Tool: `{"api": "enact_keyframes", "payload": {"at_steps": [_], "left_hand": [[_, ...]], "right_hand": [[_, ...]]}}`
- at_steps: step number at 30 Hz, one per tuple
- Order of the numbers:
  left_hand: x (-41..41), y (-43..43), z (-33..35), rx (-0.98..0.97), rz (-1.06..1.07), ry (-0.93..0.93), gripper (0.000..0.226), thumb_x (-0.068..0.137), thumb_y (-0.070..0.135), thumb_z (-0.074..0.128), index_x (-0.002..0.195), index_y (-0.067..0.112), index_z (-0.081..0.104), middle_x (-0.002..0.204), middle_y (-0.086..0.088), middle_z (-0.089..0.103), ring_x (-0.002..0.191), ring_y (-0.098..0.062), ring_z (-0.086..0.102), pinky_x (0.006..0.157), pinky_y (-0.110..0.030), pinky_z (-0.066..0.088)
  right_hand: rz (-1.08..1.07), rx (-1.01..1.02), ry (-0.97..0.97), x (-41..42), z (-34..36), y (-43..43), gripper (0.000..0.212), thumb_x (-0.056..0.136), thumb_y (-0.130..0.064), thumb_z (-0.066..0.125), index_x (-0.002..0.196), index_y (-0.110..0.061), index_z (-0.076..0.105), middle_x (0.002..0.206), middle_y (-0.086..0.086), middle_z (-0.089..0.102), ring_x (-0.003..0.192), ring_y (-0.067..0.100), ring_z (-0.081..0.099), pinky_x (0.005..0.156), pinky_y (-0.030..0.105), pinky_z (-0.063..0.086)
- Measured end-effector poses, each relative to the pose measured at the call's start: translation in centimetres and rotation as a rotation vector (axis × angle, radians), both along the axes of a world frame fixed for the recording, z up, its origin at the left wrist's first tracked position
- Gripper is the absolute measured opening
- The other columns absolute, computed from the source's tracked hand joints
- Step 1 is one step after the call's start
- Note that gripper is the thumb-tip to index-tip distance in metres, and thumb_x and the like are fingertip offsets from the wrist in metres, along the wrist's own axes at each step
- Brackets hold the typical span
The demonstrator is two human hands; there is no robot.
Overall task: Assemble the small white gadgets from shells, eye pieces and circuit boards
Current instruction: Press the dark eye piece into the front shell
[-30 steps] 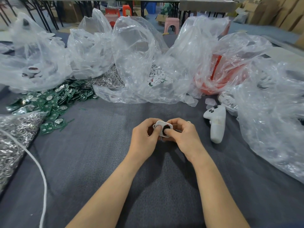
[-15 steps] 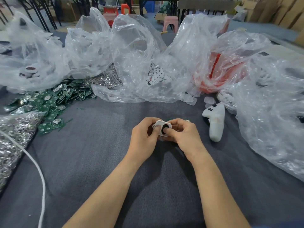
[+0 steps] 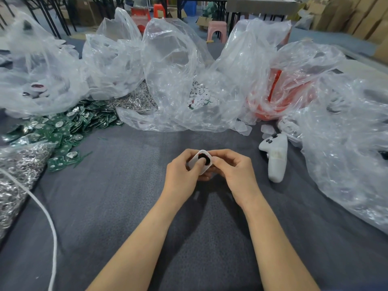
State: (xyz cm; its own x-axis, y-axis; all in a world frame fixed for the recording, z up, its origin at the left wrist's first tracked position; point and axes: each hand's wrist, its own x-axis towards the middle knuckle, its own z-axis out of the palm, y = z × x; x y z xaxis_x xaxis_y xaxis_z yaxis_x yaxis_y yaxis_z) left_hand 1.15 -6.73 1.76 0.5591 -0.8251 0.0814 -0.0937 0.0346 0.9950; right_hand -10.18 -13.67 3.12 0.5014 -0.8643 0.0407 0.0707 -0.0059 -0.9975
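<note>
Both hands hold one small white shell (image 3: 201, 162) with a round black eye piece in its middle, just above the grey table cloth (image 3: 126, 196). My left hand (image 3: 182, 173) grips its left side with the thumb pressing on the black piece. My right hand (image 3: 233, 171) pinches its right edge. A heap of green circuit boards (image 3: 63, 129) lies at the left. Small white pieces (image 3: 201, 97) show inside the middle clear bag. More white shells with dark eyes (image 3: 37, 89) sit in the far-left bag.
A white game-controller-shaped device (image 3: 275, 158) lies right of my hands. Clear plastic bags (image 3: 174, 66) crowd the back and right side; one holds something orange-red (image 3: 279, 95). Shiny metal rings (image 3: 14, 175) fill a bag at the left, with a white cable (image 3: 48, 221) beside it.
The shell has been turned in my fingers, so it now stands more on end. My left thumb has moved onto the black eye piece. Both hands stay in the same spot.
</note>
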Motion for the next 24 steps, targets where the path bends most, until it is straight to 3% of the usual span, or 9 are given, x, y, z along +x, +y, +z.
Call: {"api": "enact_keyframes", "payload": {"at_steps": [6,13,17,20,22,24], "left_hand": [[0.0,-0.1,0.2,0.022,0.004,0.009,0.011,0.091,0.001,0.057,0.086,0.009,0.063,0.078,-0.011,0.069,0.064,-0.023,0.071,0.057,-0.029,0.058],[-0.2,-0.6,-0.2,0.046,0.069,-0.071,0.013,0.089,0.005,0.061,0.081,0.015,0.064,0.076,-0.004,0.069,0.062,-0.018,0.071,0.056,-0.029,0.058],[-0.1,-0.9,-0.4,0.067,0.104,-0.131,0.012,0.087,0.013,0.066,0.080,0.023,0.066,0.076,0.004,0.069,0.073,-0.015,0.070,0.062,-0.029,0.059],[0.1,-0.5,-0.4,0.063,0.113,-0.256,0.013,0.087,0.018,0.066,0.090,0.030,0.069,0.075,0.015,0.070,0.073,0.001,0.065,0.068,-0.015,0.051],[0.2,-0.1,-0.4,0.056,0.095,-0.279,0.025,0.088,0.019,0.065,0.109,0.032,0.066,0.074,0.016,0.069,0.071,0.004,0.063,0.067,-0.009,0.047],[0.6,0.3,-0.3,0.067,0.077,-0.318,0.032,0.088,0.016,0.064,0.114,0.034,0.063,0.073,0.015,0.067,0.070,0.004,0.062,0.066,-0.008,0.045]], "right_hand": [[-0.022,-0.121,0.084,0.0,-0.1,0.2,0.018,0.087,-0.002,0.063,0.091,-0.016,0.075,0.083,-0.004,0.074,0.080,0.008,0.069,0.069,0.012,0.050],[-0.042,-0.183,0.119,0.1,0.0,0.2,0.022,0.085,0.002,0.064,0.093,-0.016,0.074,0.082,-0.008,0.073,0.079,0.002,0.068,0.069,0.010,0.048],[-0.093,-0.122,0.098,0.4,-0.5,0.4,0.024,0.085,0.004,0.063,0.100,-0.013,0.071,0.089,-0.007,0.073,0.084,0.001,0.067,0.071,0.011,0.050],[-0.197,-0.135,0.119,0.5,-0.8,0.3,0.019,0.084,-0.001,0.067,0.096,-0.015,0.070,0.087,-0.005,0.072,0.083,0.003,0.068,0.073,0.016,0.052],[-0.191,-0.208,0.199,0.5,-0.9,0.1,0.014,0.084,-0.005,0.069,0.092,-0.016,0.071,0.085,-0.005,0.072,0.082,0.006,0.068,0.076,0.020,0.054],[-0.129,-0.255,0.273,0.7,-0.8,0.3,0.011,0.085,-0.008,0.069,0.089,-0.017,0.072,0.083,-0.006,0.072,0.081,0.006,0.067,0.077,0.021,0.053]]}}
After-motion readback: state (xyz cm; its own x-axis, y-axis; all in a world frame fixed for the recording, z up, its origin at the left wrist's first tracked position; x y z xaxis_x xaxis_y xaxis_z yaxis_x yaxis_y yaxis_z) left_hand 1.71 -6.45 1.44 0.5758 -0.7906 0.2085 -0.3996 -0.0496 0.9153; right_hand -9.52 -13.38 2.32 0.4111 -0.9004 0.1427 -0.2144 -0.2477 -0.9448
